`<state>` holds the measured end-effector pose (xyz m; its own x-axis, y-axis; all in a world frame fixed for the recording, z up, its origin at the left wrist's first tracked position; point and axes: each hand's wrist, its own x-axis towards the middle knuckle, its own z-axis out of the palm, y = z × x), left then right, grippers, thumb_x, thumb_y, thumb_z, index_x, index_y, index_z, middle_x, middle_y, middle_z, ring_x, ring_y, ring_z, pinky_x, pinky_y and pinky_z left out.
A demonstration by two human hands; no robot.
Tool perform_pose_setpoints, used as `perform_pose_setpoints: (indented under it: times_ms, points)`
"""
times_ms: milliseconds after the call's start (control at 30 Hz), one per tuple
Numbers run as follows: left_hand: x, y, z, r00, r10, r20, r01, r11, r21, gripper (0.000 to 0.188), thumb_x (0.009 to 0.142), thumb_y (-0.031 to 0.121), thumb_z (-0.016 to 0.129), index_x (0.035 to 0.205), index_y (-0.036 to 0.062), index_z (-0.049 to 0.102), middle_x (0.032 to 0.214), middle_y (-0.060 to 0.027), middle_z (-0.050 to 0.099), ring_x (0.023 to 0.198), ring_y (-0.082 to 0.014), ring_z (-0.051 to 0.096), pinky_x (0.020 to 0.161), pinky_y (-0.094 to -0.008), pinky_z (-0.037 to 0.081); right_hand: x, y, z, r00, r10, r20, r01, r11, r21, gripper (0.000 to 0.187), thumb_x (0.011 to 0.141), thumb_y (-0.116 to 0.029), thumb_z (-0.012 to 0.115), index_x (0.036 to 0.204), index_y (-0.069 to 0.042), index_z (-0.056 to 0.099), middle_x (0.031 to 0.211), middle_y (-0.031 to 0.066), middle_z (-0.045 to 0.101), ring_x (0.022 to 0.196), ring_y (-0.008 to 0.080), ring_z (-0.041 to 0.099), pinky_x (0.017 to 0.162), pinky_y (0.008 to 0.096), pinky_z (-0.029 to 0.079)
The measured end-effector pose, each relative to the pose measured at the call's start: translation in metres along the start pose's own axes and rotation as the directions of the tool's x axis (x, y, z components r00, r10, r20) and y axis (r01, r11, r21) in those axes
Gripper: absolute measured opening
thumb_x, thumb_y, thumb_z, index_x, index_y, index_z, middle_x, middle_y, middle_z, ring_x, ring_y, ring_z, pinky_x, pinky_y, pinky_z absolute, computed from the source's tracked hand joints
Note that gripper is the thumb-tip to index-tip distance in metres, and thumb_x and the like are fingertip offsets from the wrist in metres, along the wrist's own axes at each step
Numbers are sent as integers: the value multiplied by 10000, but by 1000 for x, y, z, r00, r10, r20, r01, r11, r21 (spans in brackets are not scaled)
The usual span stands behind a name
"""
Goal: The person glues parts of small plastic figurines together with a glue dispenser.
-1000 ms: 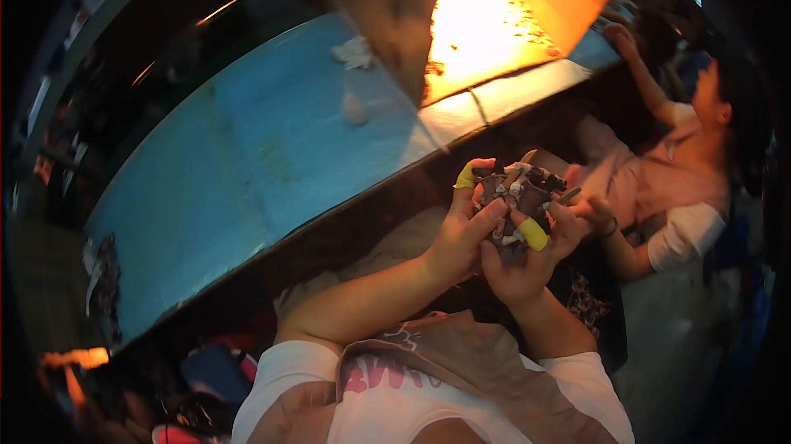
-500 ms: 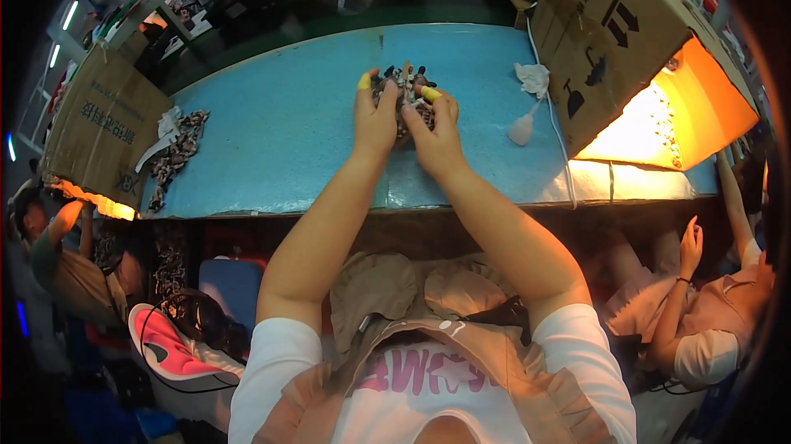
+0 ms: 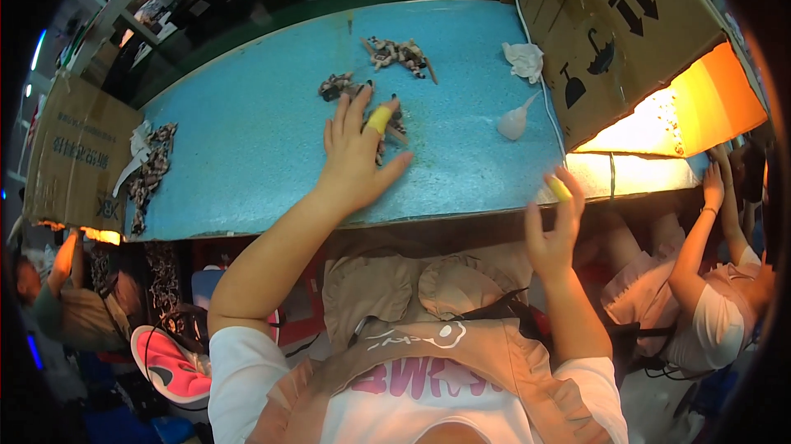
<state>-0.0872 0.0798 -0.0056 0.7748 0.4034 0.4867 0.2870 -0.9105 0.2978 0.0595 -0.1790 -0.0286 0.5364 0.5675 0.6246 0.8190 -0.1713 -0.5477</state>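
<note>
The near cluster (image 3: 397,121) of dark and pale pieces lies on the blue table (image 3: 247,147), partly hidden by the left hand (image 3: 353,151); that palm-down cover probably keeps it within easy touch. This hand's fingers are extended, its thumb well apart; whether they touch the pieces I cannot tell. Just beyond the fingertips sit the middle cluster (image 3: 336,86) and far cluster (image 3: 400,54), seemingly laid apart to stay distinct. The left forearm slants forward. The right hand (image 3: 557,226) hangs empty by the front edge, elbow bent, fingers upward, thumb and forefinger apart, near the lit box (image 3: 606,57).
</note>
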Motion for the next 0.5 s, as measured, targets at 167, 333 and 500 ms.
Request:
perform_pose_setpoints:
  times_ms: [167, 333, 500]
  points:
    - [37, -3, 23, 996, 51, 68, -58, 992, 109, 602, 730, 326, 712, 1257, 131, 495, 1386, -205, 312, 1286, -436, 261, 1049, -500, 245, -15, 19, -18, 984, 119, -130, -124, 992, -29, 393, 761, 10, 611, 1145, 1, 530, 1220, 174, 462, 1149, 315, 438, 989, 386, 338]
    - [78, -11, 47, 998, -7, 63, -5, 982, 191, 581, 721, 323, 683, 1235, 124, 498, 1353, -190, 359, 1257, -401, 301, 1013, -543, 229, -16, 12, -15, 985, 86, -150, -101, 990, -95, 409, 716, -8, 642, 1114, -21, 550, 1191, 168, 488, 1132, 333, 439, 982, 410, 337]
    - [61, 5, 49, 995, 95, -21, -94, 994, 59, 603, 676, 112, 553, 1271, 94, 458, 1332, -172, 378, 1261, -371, 309, 1036, -543, 168, -15, 20, -16, 979, 129, -159, -142, 987, -79, 392, 707, -39, 661, 1089, -47, 577, 1164, 139, 511, 1102, 324, 454, 952, 409, 350]
